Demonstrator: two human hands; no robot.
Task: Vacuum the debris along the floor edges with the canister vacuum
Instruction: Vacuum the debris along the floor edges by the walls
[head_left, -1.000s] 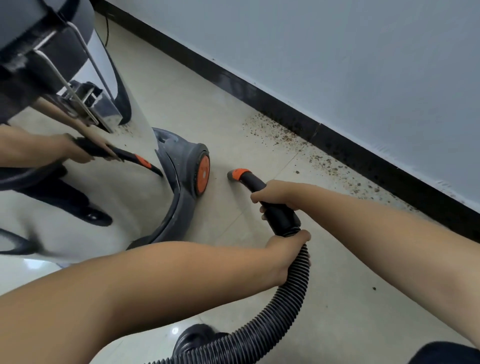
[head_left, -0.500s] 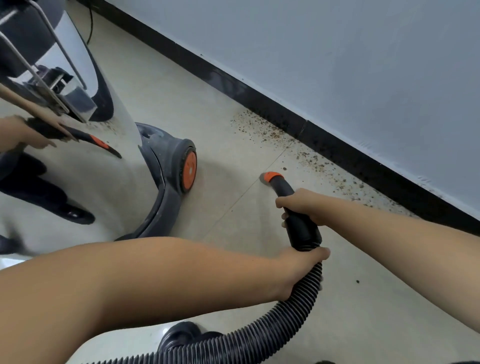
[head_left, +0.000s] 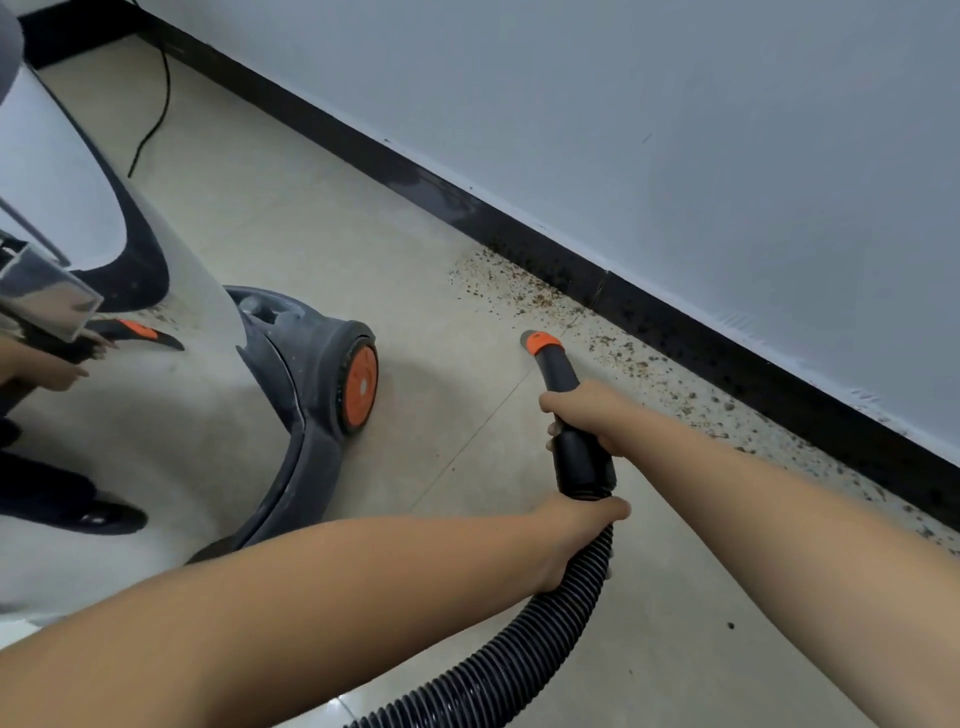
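Observation:
A black vacuum nozzle (head_left: 558, 371) with an orange tip points at the floor, its tip just short of the brown debris (head_left: 524, 293) strewn along the black skirting board (head_left: 649, 317). My right hand (head_left: 589, 415) grips the nozzle's black handle. Lower down, my left hand (head_left: 576, 530) holds the ribbed black hose (head_left: 524, 654) where it joins the handle. The shiny steel canister vacuum (head_left: 156, 415) stands to the left on a dark base with an orange wheel (head_left: 358, 387).
A pale grey wall (head_left: 675, 130) rises above the skirting. A thin black cable (head_left: 156, 104) trails over the beige tiled floor (head_left: 322, 223) at the back left. More debris (head_left: 779, 426) runs on along the skirting to the right.
The nozzle has moved right and forward, away from the canister wheel and up to the debris near the skirting. Both hands kept their grip and travelled with it.

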